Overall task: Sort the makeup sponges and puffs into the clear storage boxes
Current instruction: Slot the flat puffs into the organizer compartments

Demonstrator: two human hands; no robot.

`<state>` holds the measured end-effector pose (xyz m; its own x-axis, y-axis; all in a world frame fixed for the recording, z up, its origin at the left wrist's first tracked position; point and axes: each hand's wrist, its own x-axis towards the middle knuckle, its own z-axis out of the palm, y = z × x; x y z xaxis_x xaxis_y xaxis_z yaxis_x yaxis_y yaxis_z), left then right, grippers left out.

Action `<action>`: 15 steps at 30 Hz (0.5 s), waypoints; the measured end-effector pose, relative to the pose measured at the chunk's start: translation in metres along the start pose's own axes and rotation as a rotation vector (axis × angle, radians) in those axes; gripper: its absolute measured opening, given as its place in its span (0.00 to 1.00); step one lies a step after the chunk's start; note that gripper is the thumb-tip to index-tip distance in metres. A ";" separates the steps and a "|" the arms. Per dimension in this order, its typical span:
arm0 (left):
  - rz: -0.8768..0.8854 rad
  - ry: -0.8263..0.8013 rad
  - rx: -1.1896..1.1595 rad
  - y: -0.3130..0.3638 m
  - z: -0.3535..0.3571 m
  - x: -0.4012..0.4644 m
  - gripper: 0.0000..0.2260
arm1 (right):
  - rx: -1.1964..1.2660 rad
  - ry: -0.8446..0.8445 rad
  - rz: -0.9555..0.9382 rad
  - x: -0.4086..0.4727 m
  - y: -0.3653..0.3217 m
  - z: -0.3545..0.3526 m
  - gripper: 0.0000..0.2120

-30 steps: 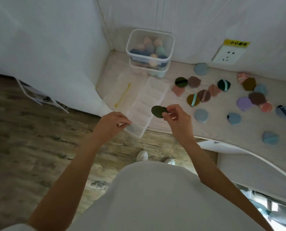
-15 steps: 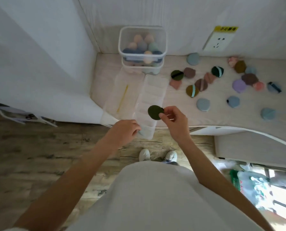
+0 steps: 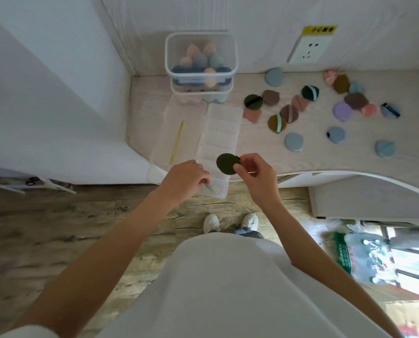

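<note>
My right hand [image 3: 256, 175] pinches a dark green round puff [image 3: 226, 163] by its edge, just above the near end of the long clear divided box [image 3: 221, 129]. My left hand [image 3: 185, 181] is closed on a thin teal piece [image 3: 210, 188], seen edge-on, at the box's nearest compartment. Several puffs lie loose on the table to the right, among them a blue-grey puff [image 3: 293, 142] and a purple puff [image 3: 342, 111]. Two stacked clear tubs [image 3: 201, 76] at the back hold egg-shaped sponges.
The box's open lid [image 3: 171, 123] lies to its left with a yellow stick [image 3: 177, 140] on it. The box overhangs the pale table's front edge [image 3: 350, 173]. A white wall panel stands at the left, a wall socket [image 3: 308, 50] at the back.
Both hands stay at the near end of the divided box; the left hand has reached a little further into the nearest compartment. The right hand still holds the green puff.
</note>
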<state>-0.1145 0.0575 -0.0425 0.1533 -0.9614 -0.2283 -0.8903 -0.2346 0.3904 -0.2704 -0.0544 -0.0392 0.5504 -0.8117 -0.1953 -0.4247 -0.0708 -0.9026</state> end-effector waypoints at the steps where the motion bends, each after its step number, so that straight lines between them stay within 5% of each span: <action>1: 0.005 0.004 0.013 -0.001 -0.001 -0.001 0.08 | -0.002 0.001 0.000 0.000 0.000 0.000 0.05; 10: 0.052 0.049 0.006 -0.011 0.009 -0.025 0.12 | -0.025 -0.029 0.010 -0.001 0.000 0.001 0.06; 15: 0.056 0.131 0.131 -0.009 0.017 -0.032 0.12 | -0.266 -0.145 -0.188 -0.008 0.000 0.005 0.05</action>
<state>-0.1188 0.0926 -0.0534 0.1489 -0.9849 -0.0881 -0.9458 -0.1679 0.2780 -0.2711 -0.0443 -0.0397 0.7247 -0.6810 -0.1046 -0.4680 -0.3752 -0.8001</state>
